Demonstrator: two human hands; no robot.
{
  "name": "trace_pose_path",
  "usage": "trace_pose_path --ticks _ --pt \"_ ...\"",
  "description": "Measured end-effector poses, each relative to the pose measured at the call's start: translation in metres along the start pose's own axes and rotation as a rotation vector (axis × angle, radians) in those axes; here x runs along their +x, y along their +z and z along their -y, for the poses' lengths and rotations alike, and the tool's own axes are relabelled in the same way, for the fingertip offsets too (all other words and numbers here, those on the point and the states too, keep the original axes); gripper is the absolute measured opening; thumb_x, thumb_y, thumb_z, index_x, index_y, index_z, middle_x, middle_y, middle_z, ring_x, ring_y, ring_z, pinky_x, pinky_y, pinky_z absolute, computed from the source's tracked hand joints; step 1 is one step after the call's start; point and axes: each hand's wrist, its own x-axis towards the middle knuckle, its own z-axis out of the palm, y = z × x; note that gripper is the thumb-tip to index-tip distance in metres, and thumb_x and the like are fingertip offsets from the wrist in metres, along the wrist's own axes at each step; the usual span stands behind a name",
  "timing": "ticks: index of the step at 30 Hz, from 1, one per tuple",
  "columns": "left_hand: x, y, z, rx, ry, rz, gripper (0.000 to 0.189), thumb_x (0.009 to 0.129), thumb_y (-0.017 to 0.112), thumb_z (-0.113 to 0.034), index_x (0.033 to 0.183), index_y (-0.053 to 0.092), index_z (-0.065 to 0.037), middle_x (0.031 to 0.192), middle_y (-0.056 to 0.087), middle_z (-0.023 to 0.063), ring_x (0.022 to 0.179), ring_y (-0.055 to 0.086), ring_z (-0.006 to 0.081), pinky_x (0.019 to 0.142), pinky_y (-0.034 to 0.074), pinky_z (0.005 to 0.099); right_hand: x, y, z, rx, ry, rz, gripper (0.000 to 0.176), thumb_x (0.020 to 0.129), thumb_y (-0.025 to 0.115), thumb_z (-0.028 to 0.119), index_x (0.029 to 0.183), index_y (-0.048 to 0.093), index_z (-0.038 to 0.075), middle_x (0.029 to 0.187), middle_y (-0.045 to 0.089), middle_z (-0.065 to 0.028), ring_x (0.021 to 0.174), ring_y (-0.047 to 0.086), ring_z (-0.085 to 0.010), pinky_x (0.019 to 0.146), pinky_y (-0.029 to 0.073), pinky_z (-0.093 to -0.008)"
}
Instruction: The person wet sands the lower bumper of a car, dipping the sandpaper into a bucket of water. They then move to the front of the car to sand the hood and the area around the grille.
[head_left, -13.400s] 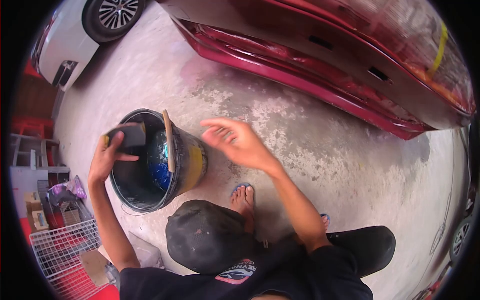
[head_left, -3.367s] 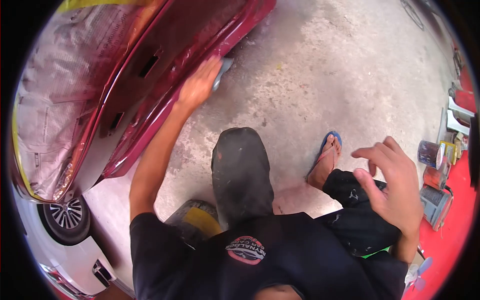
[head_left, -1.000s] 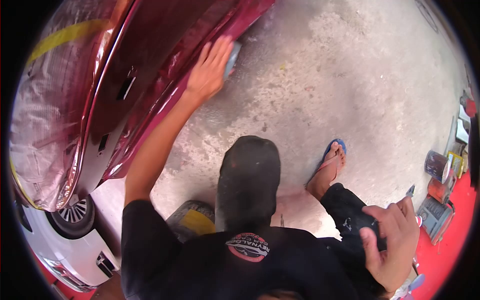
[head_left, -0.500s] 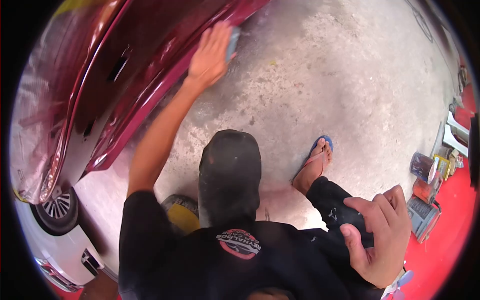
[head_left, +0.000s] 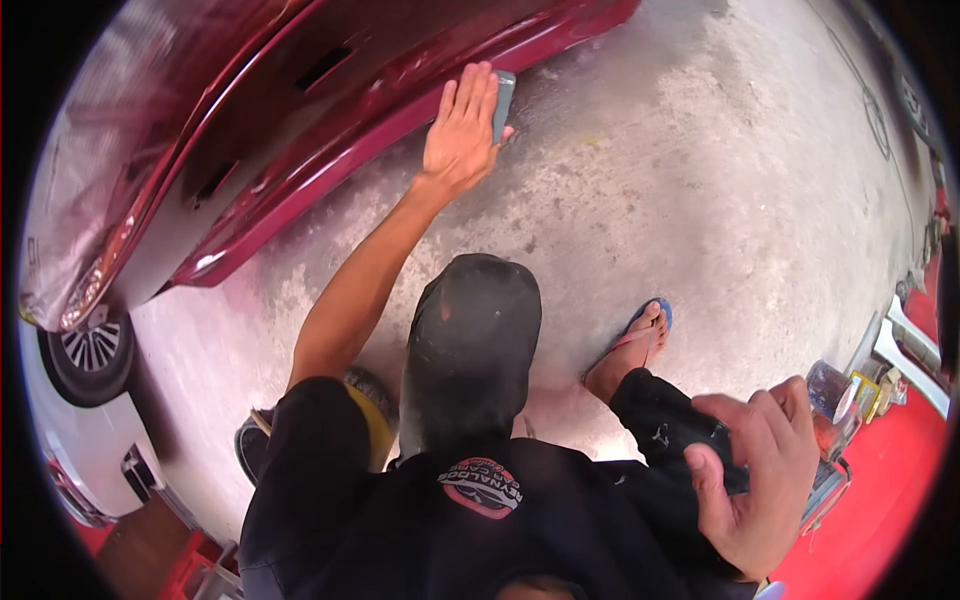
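My left hand (head_left: 462, 130) reaches forward with its fingers flat along a grey block (head_left: 505, 104), which looks like a sanding block; the thumb rests at its near side. It is at the lower edge of a dark red car panel (head_left: 350, 150), with the contact partly hidden by the fingers. My right hand (head_left: 762, 480) is raised by my right leg (head_left: 665, 420), fingers loosely bent and thumb apart, with nothing in it.
Concrete floor (head_left: 640, 190) stretches ahead. A white car's wheel (head_left: 90, 357) is at left, and a yellow-and-black round object (head_left: 375, 415) sits beside my left knee. Cans (head_left: 830, 390) and other items stand at right by a red surface (head_left: 880, 500).
My left hand and the grey block now appear farther right and slightly lower along the panel edge. The whole view has shifted with my head. My right hand stays nearly in place.
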Motion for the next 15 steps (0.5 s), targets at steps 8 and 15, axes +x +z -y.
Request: trace_pose_path --ticks 8,15 --pt "-0.149 -0.023 0.045 -0.031 -0.466 -0.031 0.08 0.108 0.05 -0.045 0.166 0.027 0.004 0.177 0.023 0.0182 0.166 0.015 0.0344 0.133 0.01 0.0569 -0.006 0.002 -0.021 -0.046 0.101 -0.013 0.021 0.088 0.076 0.018 0.103 0.073 0.005 0.072 0.046 -0.0075 0.075 0.042 -0.0268 0.067 0.035 -0.0408" --pt "-0.046 -0.014 0.008 -0.048 -0.209 -0.016 0.081 0.105 0.054 -0.044 0.164 0.03 0.006 0.174 0.03 0.0197 0.163 0.024 0.0374 0.13 0.017 0.0579 0.005 0.008 0.016 0.011 -0.034 0.024 0.024 0.089 0.074 0.02 0.103 0.073 0.001 0.072 0.039 -0.0061 0.077 0.039 -0.0238 0.071 0.033 -0.0383"
